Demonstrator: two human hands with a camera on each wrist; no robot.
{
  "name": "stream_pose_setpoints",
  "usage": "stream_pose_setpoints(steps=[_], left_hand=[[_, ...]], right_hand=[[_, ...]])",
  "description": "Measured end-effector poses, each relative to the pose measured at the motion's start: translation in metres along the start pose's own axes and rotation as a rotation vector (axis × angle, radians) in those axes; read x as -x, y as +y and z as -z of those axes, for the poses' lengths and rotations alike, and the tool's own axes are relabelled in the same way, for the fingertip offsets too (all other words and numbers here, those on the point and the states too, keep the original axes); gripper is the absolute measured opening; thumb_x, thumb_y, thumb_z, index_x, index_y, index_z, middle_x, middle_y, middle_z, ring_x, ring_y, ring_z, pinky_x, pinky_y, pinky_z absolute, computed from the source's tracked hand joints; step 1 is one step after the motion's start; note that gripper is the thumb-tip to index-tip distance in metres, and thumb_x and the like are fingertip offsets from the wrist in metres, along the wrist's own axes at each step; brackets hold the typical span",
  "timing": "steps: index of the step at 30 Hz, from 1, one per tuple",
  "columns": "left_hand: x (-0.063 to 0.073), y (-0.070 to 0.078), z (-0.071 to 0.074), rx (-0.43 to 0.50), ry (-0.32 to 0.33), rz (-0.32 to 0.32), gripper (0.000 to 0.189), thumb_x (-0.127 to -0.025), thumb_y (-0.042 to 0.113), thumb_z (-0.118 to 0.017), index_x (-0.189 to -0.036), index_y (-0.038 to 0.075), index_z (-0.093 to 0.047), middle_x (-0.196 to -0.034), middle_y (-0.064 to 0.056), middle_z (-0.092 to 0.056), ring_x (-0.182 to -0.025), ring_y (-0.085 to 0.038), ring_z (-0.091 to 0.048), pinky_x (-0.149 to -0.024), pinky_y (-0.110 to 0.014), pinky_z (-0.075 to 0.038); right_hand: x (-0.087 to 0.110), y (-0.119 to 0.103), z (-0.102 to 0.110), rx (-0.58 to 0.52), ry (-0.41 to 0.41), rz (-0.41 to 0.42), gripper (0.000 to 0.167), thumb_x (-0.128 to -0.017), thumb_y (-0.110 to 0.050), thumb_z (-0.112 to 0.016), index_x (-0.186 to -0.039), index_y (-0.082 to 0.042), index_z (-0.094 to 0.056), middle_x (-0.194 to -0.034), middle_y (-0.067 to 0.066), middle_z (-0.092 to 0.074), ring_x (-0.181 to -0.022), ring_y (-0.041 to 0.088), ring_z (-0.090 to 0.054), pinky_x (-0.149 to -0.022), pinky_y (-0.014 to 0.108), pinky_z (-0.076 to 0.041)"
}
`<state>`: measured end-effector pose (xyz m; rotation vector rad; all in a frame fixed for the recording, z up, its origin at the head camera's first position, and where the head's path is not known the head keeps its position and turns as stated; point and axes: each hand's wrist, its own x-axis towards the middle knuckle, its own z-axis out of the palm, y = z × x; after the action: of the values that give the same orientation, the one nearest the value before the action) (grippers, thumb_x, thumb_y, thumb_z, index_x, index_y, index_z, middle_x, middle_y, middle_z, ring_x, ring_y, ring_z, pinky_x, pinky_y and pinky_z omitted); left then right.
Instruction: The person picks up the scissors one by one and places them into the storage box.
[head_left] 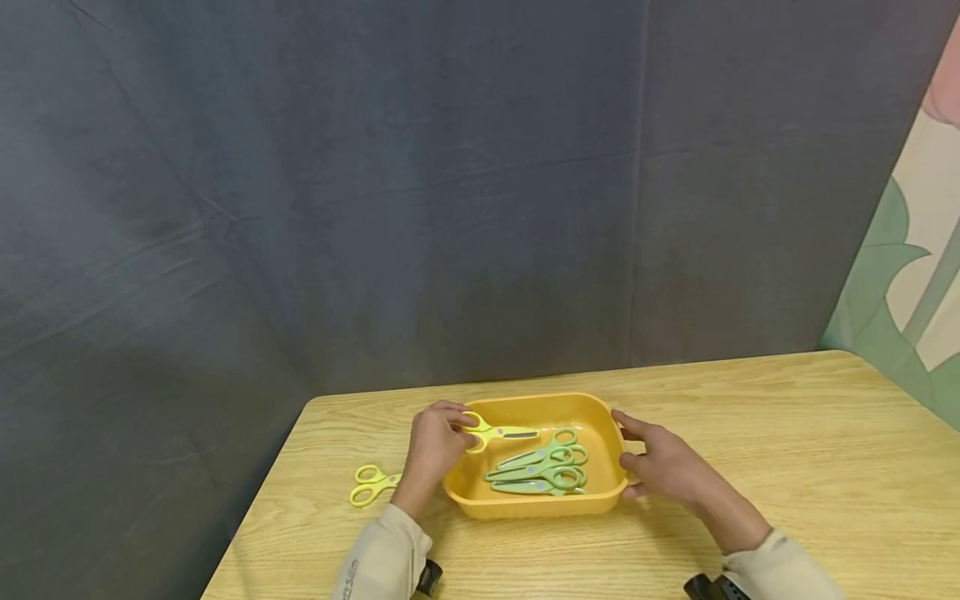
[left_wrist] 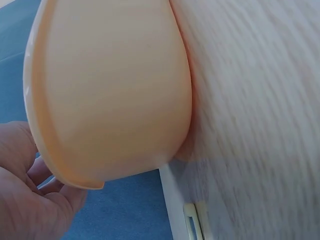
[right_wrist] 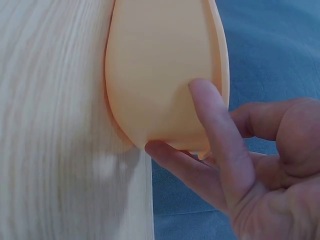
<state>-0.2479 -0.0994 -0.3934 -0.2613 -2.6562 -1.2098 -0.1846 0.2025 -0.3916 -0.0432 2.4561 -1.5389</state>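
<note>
A yellow plastic basket [head_left: 536, 507] stands on the table. Inside it, several light green scissors [head_left: 536, 473] lie in a loose pile on the right side. My left hand [head_left: 438, 442] is at the basket's left end and pinches a pair of yellow scissors [head_left: 498, 432] by the handle loops, blades pointing right over the basket floor. The left wrist view shows the basket's outer wall [left_wrist: 115, 95] but hides these scissors. My right hand [right_wrist: 240, 160] grips the basket's right end, fingers spread around its wall and rim.
Left of the basket, another pair of yellow scissors [head_left: 369, 486] lies on the wooden table [head_left: 787, 442], partly hidden behind the left forearm. A dark grey cloth [head_left: 480, 192] hangs behind the table. At far right is a wall painted with plant shapes [head_left: 892, 275].
</note>
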Motion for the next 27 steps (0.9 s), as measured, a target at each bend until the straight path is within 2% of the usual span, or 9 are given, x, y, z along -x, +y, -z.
stream_pose_setpoints(steps=[9,15,27], left_hand=[[-0.0023,-0.0038,-0.0016,-0.017,-0.018,-0.021,0.016,-0.069,-0.002,-0.086,-0.082,0.006,-0.081,-0.107,-0.009,-0.074,-0.081,-0.019,-0.07,-0.067,-0.023,-0.059],[-0.0026,-0.004,-0.0039,-0.066,-0.03,-0.045,0.015,-0.07,-0.001,-0.086,-0.081,0.007,-0.081,-0.105,-0.006,-0.074,-0.08,-0.017,-0.069,-0.065,-0.022,-0.058],[-0.0023,-0.0043,-0.0057,-0.127,-0.04,-0.066,0.013,-0.075,0.006,-0.086,-0.087,0.009,-0.081,-0.111,-0.006,-0.071,-0.081,-0.017,-0.07,-0.065,-0.021,-0.058]], right_hand=[[0.0002,-0.0011,-0.001,-0.004,0.002,-0.008,0.069,-0.098,0.004,-0.049,-0.158,0.0,-0.016,-0.15,0.041,-0.028,-0.074,0.018,-0.067,-0.063,0.032,-0.063],[0.0001,-0.002,-0.0012,-0.007,0.009,-0.016,0.069,-0.097,0.005,-0.05,-0.158,-0.001,-0.018,-0.151,0.04,-0.029,-0.073,0.018,-0.067,-0.063,0.032,-0.063],[0.0003,-0.0017,-0.0008,0.005,0.017,-0.006,0.069,-0.097,0.005,-0.05,-0.158,0.0,-0.018,-0.15,0.041,-0.029,-0.071,0.018,-0.067,-0.062,0.031,-0.063]])
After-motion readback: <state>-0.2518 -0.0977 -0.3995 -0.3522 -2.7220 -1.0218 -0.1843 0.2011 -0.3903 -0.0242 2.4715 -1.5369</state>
